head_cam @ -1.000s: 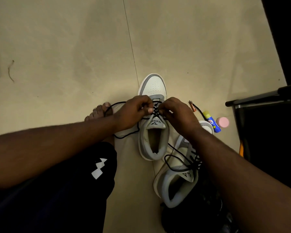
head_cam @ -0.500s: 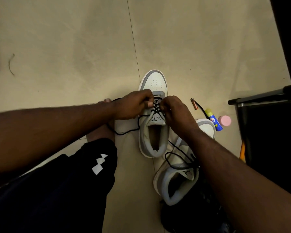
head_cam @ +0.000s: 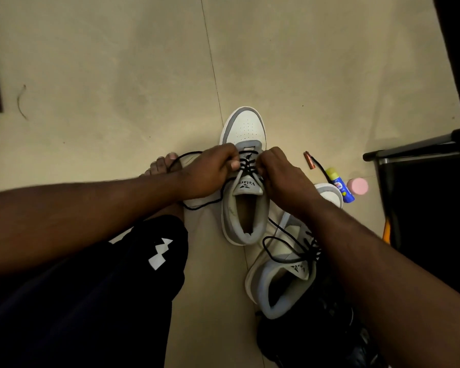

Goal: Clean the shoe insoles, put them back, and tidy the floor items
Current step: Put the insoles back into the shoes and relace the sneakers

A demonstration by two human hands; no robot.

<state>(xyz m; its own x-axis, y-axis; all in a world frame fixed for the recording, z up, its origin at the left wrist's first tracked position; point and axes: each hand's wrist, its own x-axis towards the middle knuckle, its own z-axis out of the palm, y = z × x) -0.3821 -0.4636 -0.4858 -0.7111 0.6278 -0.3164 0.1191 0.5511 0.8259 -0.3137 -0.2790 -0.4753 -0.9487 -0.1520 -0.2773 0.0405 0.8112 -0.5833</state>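
Both closed, left hand (head_cam: 210, 172) and right hand (head_cam: 279, 173) pinching black lace (head_cam: 246, 166), white shoe (head_cam: 246, 181).

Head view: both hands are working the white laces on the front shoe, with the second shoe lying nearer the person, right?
Not quite: the laces are black, not white, as the head view shows. The rest holds: the left hand and right hand are both on them at the front shoe, with the second shoe lying nearer the person.
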